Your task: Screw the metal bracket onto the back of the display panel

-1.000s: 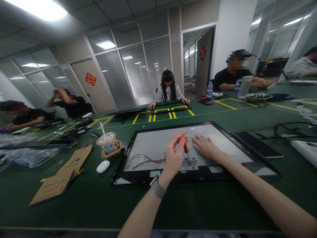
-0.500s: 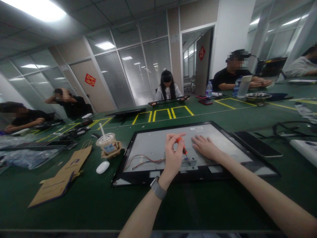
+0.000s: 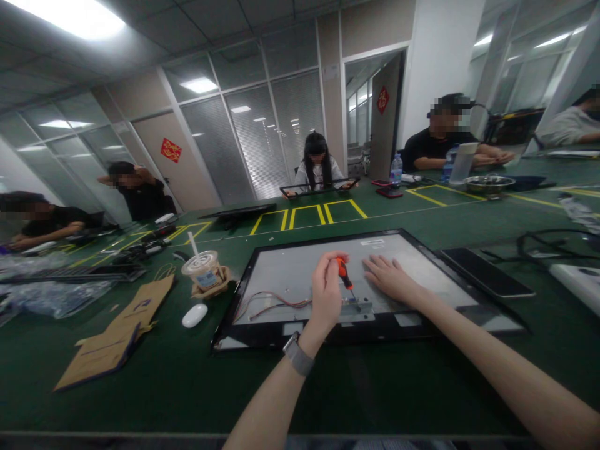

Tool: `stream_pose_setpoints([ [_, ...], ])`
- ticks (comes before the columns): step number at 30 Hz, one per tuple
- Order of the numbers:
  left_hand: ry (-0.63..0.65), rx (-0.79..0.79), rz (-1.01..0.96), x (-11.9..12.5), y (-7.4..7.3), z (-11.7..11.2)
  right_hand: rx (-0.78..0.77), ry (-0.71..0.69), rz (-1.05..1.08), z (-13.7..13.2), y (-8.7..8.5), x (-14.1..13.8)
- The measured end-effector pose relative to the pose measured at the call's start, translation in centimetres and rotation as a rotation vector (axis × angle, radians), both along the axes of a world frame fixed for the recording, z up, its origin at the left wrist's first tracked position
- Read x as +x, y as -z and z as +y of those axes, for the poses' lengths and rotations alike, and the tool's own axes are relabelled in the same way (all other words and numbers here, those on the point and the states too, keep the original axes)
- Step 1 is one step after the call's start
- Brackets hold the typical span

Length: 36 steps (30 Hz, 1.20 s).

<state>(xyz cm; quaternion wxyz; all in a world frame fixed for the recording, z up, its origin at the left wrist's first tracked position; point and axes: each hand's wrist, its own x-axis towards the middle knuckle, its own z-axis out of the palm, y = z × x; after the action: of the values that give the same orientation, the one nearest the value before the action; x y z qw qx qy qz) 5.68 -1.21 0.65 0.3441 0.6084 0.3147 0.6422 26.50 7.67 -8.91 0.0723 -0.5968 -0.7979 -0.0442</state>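
Note:
A flat display panel [image 3: 285, 265] with a black frame and grey back lies on the green table. My left hand [image 3: 327, 290], with a watch on its wrist, is closed around the handle of an orange and black screwdriver [image 3: 344, 274]. The screwdriver leans, its shaft pointing down to a metal bracket [image 3: 360, 310] near the panel's front edge; the exact contact at the tip is too small to tell. My right hand [image 3: 391, 279] lies flat on the panel's back, fingers spread. Thin cables [image 3: 276, 304] run left from beside the bracket.
Left of the panel are a white mouse [image 3: 194, 316], a drink cup [image 3: 205, 273] in a cardboard holder and a flattened paper bag [image 3: 115, 334]. On the right lie a dark phone-like slab [image 3: 487, 272] and black cables [image 3: 548, 240]. Several people sit around the table.
The fingers of my left hand have shifted on the screwdriver handle and now curl in more. My right hand has stayed put. Across the table, a person has tilted a black frame up.

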Motion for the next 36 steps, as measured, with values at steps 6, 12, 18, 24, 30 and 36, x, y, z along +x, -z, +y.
stream_pose_setpoints([
  [6,-0.06,0.058,0.057,-0.1,0.0,0.3,-0.013,0.009,0.0,-0.1,-0.2,0.0],
  [12,0.078,0.01,0.026,-0.2,-0.1,0.2,-0.011,0.014,-0.039,-0.3,-0.4,-0.2],
  [18,0.049,0.033,0.1,0.0,0.3,0.3,-0.041,0.018,-0.043,-0.4,-0.8,-0.3],
  [24,0.14,0.018,0.076,0.1,0.1,0.0,0.005,0.006,-0.039,-0.2,-0.3,-0.2],
  [30,0.05,0.047,0.073,-0.1,0.2,0.2,0.02,-0.004,-0.028,0.2,0.4,0.1],
  [36,0.009,0.066,0.064,-0.1,-0.2,0.0,0.007,0.017,-0.052,0.0,0.1,-0.1],
])
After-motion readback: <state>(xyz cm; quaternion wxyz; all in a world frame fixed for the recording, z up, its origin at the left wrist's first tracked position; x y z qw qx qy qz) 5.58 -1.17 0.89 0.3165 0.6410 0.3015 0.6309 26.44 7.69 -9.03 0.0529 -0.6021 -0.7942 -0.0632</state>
